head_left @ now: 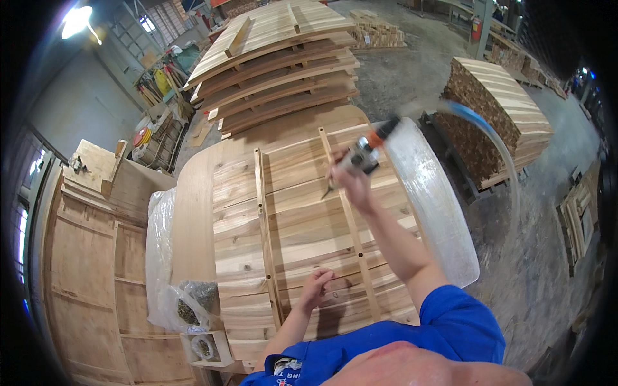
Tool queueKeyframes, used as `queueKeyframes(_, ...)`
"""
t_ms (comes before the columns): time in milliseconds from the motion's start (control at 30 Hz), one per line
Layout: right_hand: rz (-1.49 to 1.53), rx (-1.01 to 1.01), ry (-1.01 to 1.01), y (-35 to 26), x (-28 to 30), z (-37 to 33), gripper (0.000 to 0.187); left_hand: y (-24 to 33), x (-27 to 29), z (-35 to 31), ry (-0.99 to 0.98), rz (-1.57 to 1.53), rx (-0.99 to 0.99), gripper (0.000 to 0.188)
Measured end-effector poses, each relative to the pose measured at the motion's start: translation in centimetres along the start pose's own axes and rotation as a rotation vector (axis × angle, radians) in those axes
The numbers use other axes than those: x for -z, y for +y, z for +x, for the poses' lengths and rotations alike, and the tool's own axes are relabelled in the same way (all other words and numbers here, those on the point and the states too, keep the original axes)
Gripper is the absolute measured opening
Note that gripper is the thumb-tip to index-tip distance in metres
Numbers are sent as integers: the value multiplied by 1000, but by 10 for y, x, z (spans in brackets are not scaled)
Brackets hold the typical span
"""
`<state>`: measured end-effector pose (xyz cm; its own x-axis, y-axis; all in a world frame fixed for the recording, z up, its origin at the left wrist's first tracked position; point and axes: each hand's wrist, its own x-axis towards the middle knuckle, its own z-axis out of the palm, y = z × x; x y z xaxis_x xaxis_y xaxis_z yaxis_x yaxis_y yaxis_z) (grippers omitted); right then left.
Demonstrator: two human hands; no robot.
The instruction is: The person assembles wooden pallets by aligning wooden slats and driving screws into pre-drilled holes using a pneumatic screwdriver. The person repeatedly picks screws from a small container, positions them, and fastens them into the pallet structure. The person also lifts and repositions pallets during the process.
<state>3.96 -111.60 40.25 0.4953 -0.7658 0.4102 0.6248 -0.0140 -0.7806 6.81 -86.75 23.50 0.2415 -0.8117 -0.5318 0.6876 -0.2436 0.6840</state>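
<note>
My right hand (353, 183) grips an air screwdriver (364, 156) with a grey body and an orange and black end. Its thin bit points down and left, over the far half of a pale wooden panel (299, 222). Motion smears the tool and hand a little. Two battens, a left one (264, 225) and a right one (353, 231), run lengthwise on the panel, with dark holes in them. Between the battens, near my body, my left hand (315, 289) hovers or rests with curled fingers; whatever they hold is too small to make out.
A blue-and-clear air hose (489, 128) arcs off to the right. Stacked panels (277, 71) rise beyond the work surface. Plastic-wrapped boards (438, 199) flank it on the right. At left stand a bag of small hardware (187, 309), a wooden box (219, 350) and a wooden frame (84, 276).
</note>
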Motion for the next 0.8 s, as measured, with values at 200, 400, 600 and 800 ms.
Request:
queueKeyframes(200, 201, 49, -198, -58, -26, -133, 39, 20, -14, -29, -137, -597, -105, 12)
queueKeyframes(400, 281, 188, -230, -108, -67, -186, 38, 46, -40, -88, -417, -792, -157, 18)
queueKeyframes(600, 293, 285, -301, -142, -102, -222, 39, 51, -39, -158, -298, -617, -311, 17)
queueKeyframes(800, 298, 343, -387, -161, -144, -256, 37, 57, -33, -212, -302, -684, -250, 19)
